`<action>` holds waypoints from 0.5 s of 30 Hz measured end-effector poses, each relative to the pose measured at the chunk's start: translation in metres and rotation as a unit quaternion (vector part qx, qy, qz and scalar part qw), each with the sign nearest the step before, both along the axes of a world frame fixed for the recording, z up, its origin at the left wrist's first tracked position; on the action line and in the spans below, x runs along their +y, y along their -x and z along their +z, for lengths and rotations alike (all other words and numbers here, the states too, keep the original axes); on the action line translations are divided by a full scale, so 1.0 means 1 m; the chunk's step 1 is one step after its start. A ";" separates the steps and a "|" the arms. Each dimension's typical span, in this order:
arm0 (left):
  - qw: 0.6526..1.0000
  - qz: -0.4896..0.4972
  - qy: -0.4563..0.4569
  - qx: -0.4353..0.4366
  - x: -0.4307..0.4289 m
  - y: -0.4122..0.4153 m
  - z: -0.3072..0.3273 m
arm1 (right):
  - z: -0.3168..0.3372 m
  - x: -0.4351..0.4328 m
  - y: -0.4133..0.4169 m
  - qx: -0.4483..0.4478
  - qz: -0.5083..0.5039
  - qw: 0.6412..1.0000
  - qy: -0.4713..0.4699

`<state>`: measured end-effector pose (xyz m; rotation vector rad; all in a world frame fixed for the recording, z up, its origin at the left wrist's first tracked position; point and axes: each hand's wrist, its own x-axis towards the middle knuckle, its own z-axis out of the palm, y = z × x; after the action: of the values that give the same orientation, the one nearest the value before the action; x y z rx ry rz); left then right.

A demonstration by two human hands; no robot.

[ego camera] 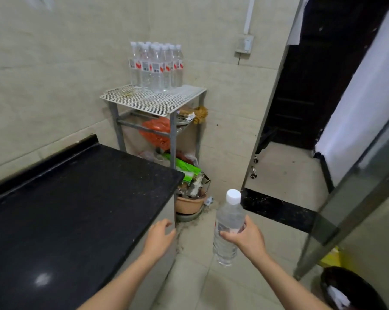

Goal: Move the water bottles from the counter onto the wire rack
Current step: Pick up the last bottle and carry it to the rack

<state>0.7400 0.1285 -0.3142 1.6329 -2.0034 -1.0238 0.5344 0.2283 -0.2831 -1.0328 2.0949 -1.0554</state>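
My right hand [247,239] grips a clear water bottle [228,224] with a white cap around its middle, upright over the floor to the right of the counter. My left hand [160,238] hovers with fingers apart at the front right corner of the black counter [77,209] and holds nothing. Several water bottles [155,67] with red and white labels stand clustered at the back of the white wire rack [153,100], against the tiled wall. No bottles are visible on the counter top.
Below the rack top, shelves hold an orange bag [155,132] and green packaging [187,168]. A clay pot [190,203] sits on the floor by the counter's end. A dark doorway [305,86] opens at right, with a glass panel [357,198] and a black bin [350,289] nearby.
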 end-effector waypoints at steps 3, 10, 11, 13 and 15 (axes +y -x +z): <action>1.000 -0.003 0.013 -0.006 -0.043 0.032 0.003 | -0.003 -0.035 0.030 -0.003 -0.001 1.000 0.001; 0.997 -0.009 0.079 0.013 -0.190 0.120 0.029 | 0.031 -0.146 0.118 0.037 0.010 0.999 0.001; 0.996 -0.012 0.090 0.018 -0.211 0.132 0.038 | 0.041 -0.163 0.130 0.045 0.009 0.999 0.004; 0.993 -0.017 0.119 0.020 -0.254 0.156 0.059 | 0.057 -0.195 0.156 0.045 0.000 0.999 0.031; 0.989 -0.008 0.149 0.018 -0.292 0.178 0.081 | 0.075 -0.222 0.179 0.036 -0.009 0.997 0.061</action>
<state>0.5617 -0.1632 -0.2330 1.4332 -2.0338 -0.7113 0.3554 0.0066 -0.2080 -1.1269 2.1225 -1.1832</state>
